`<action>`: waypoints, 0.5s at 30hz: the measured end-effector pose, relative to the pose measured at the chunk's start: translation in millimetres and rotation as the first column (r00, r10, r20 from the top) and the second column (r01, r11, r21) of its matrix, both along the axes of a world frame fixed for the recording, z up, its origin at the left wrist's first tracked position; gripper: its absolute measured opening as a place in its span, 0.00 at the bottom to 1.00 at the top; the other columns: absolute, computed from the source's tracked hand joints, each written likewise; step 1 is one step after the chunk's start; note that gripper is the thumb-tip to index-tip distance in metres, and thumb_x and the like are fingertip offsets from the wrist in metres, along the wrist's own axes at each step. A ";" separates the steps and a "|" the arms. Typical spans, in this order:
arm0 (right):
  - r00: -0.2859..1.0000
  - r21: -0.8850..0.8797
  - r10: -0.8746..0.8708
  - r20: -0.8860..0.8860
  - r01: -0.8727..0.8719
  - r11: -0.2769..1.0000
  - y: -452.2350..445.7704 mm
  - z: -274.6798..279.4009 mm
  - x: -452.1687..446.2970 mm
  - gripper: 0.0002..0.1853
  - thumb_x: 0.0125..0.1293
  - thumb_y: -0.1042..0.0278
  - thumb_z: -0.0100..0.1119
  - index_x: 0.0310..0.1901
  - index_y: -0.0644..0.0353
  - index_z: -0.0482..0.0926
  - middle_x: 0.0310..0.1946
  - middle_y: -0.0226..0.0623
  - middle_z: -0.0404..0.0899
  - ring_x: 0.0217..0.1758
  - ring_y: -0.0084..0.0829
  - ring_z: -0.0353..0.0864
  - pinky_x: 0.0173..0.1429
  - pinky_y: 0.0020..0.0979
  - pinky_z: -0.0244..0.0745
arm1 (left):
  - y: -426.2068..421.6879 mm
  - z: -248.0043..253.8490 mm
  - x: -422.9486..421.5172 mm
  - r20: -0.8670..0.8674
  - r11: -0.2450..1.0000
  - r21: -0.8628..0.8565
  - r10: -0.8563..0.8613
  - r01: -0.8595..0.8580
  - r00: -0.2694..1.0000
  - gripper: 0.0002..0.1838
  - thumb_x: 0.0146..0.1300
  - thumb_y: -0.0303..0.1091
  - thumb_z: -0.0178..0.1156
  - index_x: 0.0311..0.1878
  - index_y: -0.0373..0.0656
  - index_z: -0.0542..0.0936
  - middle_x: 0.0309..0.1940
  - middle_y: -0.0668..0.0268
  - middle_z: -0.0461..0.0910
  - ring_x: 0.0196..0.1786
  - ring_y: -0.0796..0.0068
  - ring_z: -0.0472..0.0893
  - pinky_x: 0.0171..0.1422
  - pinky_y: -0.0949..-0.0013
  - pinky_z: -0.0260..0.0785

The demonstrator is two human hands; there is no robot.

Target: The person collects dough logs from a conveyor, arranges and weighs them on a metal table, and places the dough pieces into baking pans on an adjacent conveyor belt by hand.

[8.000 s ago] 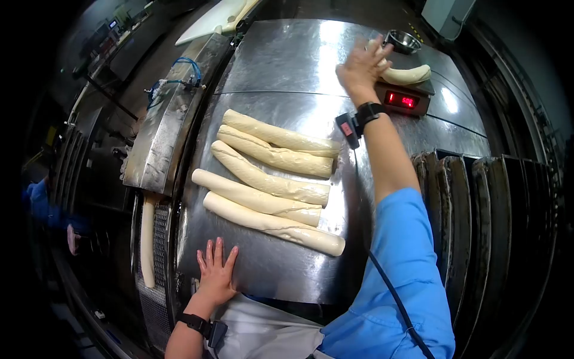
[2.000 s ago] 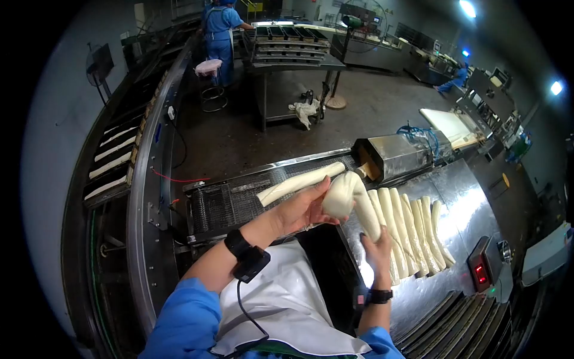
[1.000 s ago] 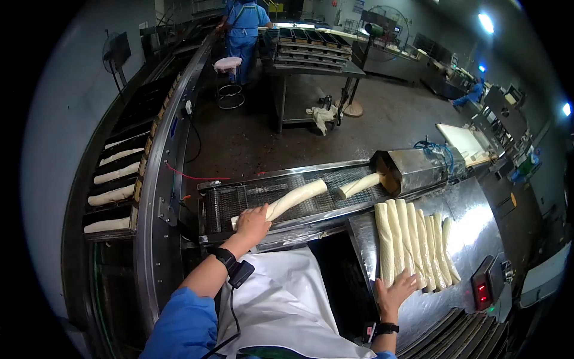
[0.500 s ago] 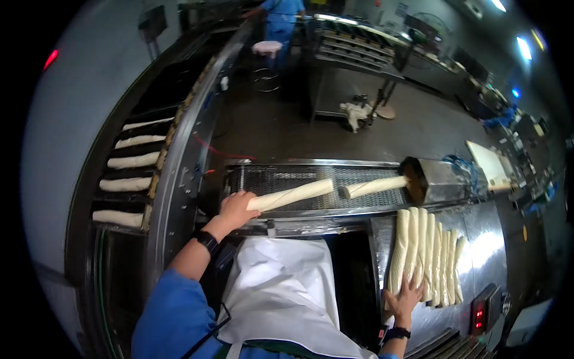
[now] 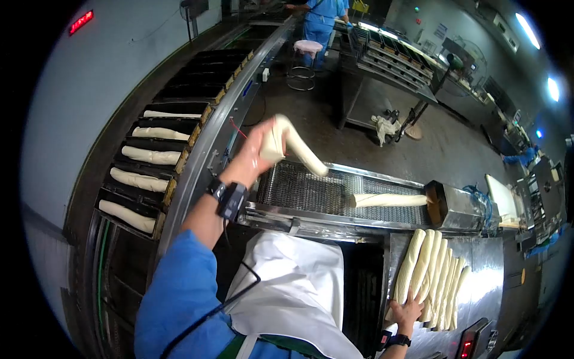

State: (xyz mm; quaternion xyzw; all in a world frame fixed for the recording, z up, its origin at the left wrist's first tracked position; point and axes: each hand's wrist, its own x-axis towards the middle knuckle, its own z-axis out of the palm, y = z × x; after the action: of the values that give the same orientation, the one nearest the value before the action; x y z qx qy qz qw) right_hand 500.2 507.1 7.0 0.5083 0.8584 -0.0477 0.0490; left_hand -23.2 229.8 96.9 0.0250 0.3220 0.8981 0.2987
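My left hand (image 5: 252,154) is closed around one end of a pale dough roll (image 5: 306,154), raised above the left end of the mesh conveyor (image 5: 305,194). The roll bends over the hand, and its free end hangs down to the right. My right hand (image 5: 407,312) lies with fingers spread on the near ends of several dough rolls (image 5: 431,269), set side by side on the steel table (image 5: 481,254). Another dough roll (image 5: 391,200) lies on the conveyor, its right end at the mouth of a metal housing (image 5: 457,206).
On the left, dark baking pans (image 5: 128,200) stand in a row behind a steel rail (image 5: 206,152), several holding one dough strip each. A red digital display (image 5: 467,349) sits at the table's near right. A stool (image 5: 307,48) and a person in blue (image 5: 324,24) are farther back.
My left hand has lifted the dough roll off the conveyor, up and forward, and the roll now bends. My right hand stays on the rolls. The view has shifted left.
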 end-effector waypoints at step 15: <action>0.995 0.228 0.095 -0.030 -0.086 0.970 4.5 -30.5 3.6 0.46 0.36 0.48 0.65 0.65 0.40 0.70 0.65 0.55 0.62 0.68 0.72 0.50 0.69 0.61 0.52 | -54.9 -0.1 -87.4 -0.638 0.895 -0.338 0.008 -0.290 0.770 0.07 0.60 0.31 0.59 0.36 0.38 0.80 0.31 0.68 0.78 0.36 0.79 0.76 0.41 0.76 0.70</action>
State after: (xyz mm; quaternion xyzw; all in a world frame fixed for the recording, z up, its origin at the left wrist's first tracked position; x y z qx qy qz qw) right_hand 503.7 511.6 -23.5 0.4698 0.8814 0.0425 -0.0249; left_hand -110.6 174.9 96.8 0.2287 0.5873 0.7700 0.0999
